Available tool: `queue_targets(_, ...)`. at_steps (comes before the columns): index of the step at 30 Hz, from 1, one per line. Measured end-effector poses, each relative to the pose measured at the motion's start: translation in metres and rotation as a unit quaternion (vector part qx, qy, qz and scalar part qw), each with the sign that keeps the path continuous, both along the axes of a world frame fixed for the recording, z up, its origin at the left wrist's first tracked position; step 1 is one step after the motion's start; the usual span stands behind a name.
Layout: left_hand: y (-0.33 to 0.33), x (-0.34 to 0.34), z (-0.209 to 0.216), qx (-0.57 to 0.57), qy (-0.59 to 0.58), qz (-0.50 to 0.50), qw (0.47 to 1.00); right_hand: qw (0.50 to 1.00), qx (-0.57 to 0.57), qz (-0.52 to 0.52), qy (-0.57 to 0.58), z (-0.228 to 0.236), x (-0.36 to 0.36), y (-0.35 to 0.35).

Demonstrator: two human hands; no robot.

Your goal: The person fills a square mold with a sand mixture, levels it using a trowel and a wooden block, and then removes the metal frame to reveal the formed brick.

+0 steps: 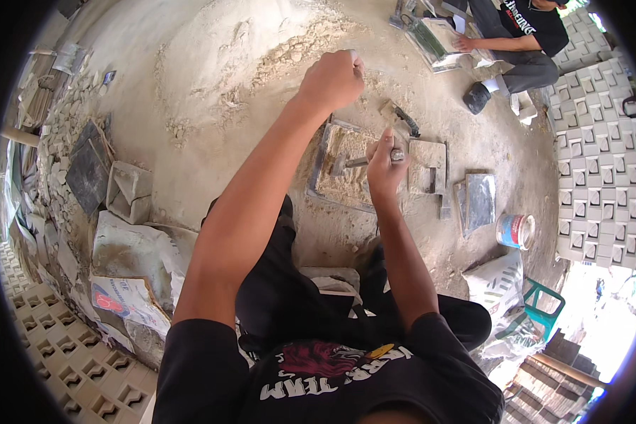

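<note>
My right hand [386, 169] is wrapped round a hammer [357, 162], its head pointing left over a square mould [311, 185] filled with loose, sandy mix [343, 187]. Farther off and to the left, my left hand [331, 80] is raised in a fist; what it holds, if anything, is hidden. Beside the mould, to the right, lies a pale plate [425, 157] with a dark-edged slot. Just beyond the right hand rests a small tool with a dark handle [407, 121].
A ridge of sandy mix [290, 53] lies beyond my left hand. Dark square plates [480, 201], a white bucket [514, 231] and a sack [498, 283] are at right. A co-worker [516, 49] sits far right by another mould. Stacked pale blocks [593, 169] line the right side.
</note>
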State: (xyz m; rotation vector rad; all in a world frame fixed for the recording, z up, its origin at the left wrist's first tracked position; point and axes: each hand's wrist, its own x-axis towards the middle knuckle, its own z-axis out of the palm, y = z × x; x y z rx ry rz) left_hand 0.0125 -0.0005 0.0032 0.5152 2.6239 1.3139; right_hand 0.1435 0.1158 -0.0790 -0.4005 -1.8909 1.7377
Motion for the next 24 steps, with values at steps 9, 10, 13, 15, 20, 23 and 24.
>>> queue_targets(9,0.003,-0.003,-0.006,0.002,-0.004,-0.011,1.000,0.997,0.054,0.046,-0.015,-0.013,0.005,0.005)
queue_targets(10,0.001,-0.005,-0.009,-0.006,-0.012,-0.011,1.000,0.999,-0.013,0.048,-0.012,0.002,-0.002,0.008)
queue_targets(13,0.003,-0.005,-0.007,-0.006,0.016,-0.006,1.000,0.968,-0.163,0.182,0.058,0.024,-0.012,0.035)
queue_targets(15,0.004,-0.005,-0.007,0.003,0.037,-0.017,0.999,0.957,-0.152,0.235,0.075,0.031,-0.016,0.041)
queue_targets(20,0.000,-0.005,-0.011,-0.008,0.032,-0.019,0.999,0.940,-0.086,0.327,0.038,0.032,-0.018,0.048)
queue_targets(23,0.005,-0.004,-0.011,0.000,0.032,-0.031,0.999,0.963,-0.016,0.269,0.015,-0.003,-0.014,0.046)
queue_targets(24,0.003,-0.004,-0.010,-0.003,0.028,-0.032,0.999,0.975,-0.086,0.206,0.009,-0.004,-0.013,0.038)
